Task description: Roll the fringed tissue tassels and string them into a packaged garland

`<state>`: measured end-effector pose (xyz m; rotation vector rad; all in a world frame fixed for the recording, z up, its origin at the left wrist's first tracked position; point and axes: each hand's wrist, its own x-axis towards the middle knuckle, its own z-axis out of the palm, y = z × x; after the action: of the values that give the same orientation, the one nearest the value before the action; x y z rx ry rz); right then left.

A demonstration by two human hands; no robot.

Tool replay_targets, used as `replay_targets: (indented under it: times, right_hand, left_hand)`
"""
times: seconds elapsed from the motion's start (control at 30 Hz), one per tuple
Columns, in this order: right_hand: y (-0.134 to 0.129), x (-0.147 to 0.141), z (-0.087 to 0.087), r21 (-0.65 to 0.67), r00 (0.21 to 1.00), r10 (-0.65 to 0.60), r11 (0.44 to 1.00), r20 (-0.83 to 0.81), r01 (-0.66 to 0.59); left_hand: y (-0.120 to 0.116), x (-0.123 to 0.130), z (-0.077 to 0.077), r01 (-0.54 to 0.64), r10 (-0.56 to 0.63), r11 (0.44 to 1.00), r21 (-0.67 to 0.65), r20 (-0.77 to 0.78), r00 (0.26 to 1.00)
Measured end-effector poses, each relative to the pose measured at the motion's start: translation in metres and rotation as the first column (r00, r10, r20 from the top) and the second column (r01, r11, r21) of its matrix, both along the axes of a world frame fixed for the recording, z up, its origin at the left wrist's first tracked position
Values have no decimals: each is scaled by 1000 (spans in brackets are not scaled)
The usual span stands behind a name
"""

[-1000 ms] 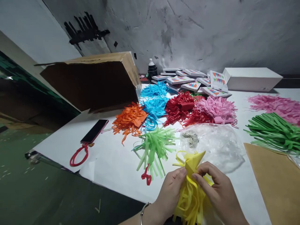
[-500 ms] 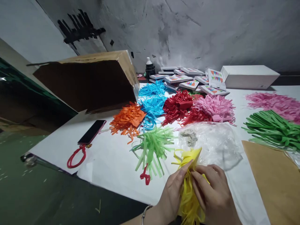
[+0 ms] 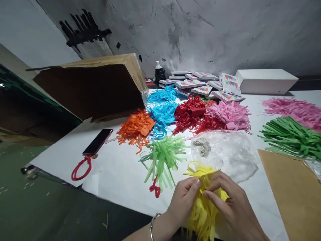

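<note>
Between my two hands, near the table's front edge, is a bunch of yellow fringed tissue-like strips [image 3: 204, 214]. Its upper part is gathered at my fingers and its strips hang down past the edge. My left hand [image 3: 182, 200] is closed on the left side of the bunch, thumb pressed on top. On the other side my right hand [image 3: 232, 197] pinches the yellow material between thumb and fingers. Just behind them lies a crumpled clear plastic bag [image 3: 225, 154]. A light green fringe bunch [image 3: 167, 155] rests to the left, with a small red strip [image 3: 155, 188] by its lower end.
Orange [image 3: 137, 129], blue [image 3: 163, 112], red [image 3: 190, 112] and pink [image 3: 230, 113] fringes lie farther back. Several flat boxes [image 3: 192, 83] are piled by the wall. An open carton [image 3: 135, 73] and a phone [image 3: 97, 142] are at left; dark green fringe [image 3: 291, 137] and brown paper [image 3: 293, 190] at right.
The top of the yellow bunch has been lowered and folded towards the right. My right hand's fingers have spread a little and shifted up, while my left hand has turned slightly.
</note>
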<state>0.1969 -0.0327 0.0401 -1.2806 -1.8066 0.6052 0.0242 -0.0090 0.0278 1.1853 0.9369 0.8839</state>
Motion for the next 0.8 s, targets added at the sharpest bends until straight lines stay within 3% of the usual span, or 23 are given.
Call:
replay_targets:
  times: [0.07, 0.2, 0.27, 0.4, 0.5, 0.6, 0.7, 0.8]
  right_hand:
    - [-1, 3, 1, 31, 999, -36, 999, 22, 35]
    - [-3, -2, 1, 311, 963, -253, 926, 97, 212]
    - [-3, -8, 1, 411, 942, -283, 892, 182, 188]
    - [1, -11, 3, 457, 894, -290, 882, 341, 111]
    - [2, 0, 6, 295, 950, -197, 948, 241, 121]
    - [4, 11, 12, -48, 997, -33, 998, 64, 36]
    - [7, 15, 17, -369, 992, -9, 929, -126, -38]
    - [7, 13, 19, -548, 928, -56, 819, -368, -168]
  left_hand:
    - [3, -3, 2, -40, 51, 995, 95, -115, 992]
    - [4, -4, 6, -22, 101, 953, 302, -251, 963]
    - [2, -3, 6, 0, 117, 918, 396, -274, 955]
    - [0, -4, 4, 82, 117, 848, 523, -335, 935]
    - [5, -12, 3, 132, 162, 789, 600, -410, 898]
    - [12, -18, 6, 188, 259, 627, 756, -430, 865]
    - [16, -17, 11, 284, 261, 469, 836, -438, 860]
    - [17, -13, 14, 311, 233, 367, 877, -410, 882]
